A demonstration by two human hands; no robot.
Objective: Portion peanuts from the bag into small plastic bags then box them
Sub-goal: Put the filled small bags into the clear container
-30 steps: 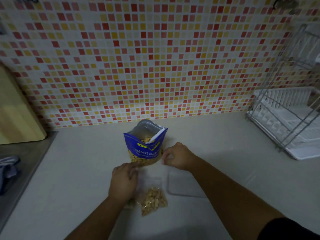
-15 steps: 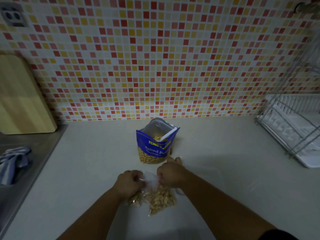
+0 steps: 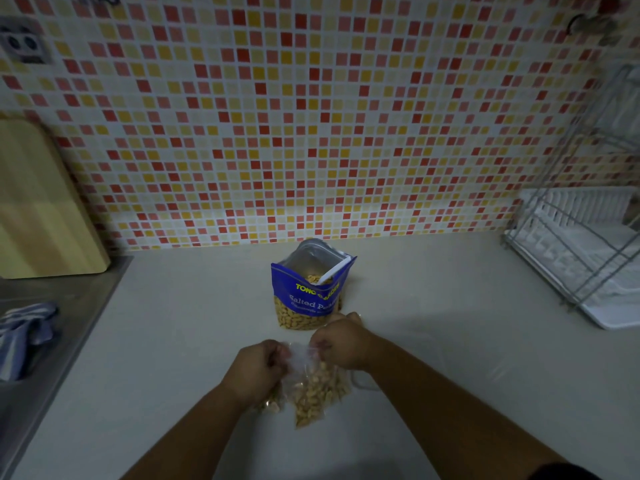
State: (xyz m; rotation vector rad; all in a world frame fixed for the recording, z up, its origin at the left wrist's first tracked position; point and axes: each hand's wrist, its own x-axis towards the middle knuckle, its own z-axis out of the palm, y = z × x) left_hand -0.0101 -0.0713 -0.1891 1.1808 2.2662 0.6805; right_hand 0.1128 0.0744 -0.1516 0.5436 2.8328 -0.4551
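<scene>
Both hands pinch the top of a small plastic bag of peanuts on the pale surface (image 3: 433,289).

Tiled wall (image 3: 311,116) fills twelve o'clock; a wooden cutting board (image 3: 41,202) leans at nine, a white dish rack (image 3: 581,244) sits at three, cut off by the frame edge, and a striped cloth (image 3: 24,330) lies at eight. The blue peanut bag (image 3: 308,296) stands open just beyond the hands, a white scoop handle inside. The left hand (image 3: 254,372) and right hand (image 3: 343,346) have fingers clenched on the small plastic bag (image 3: 317,389), its mouth hidden between them. A second small packet under the left hand is hard to make out. Half a second ago the grip looked the same.
</scene>
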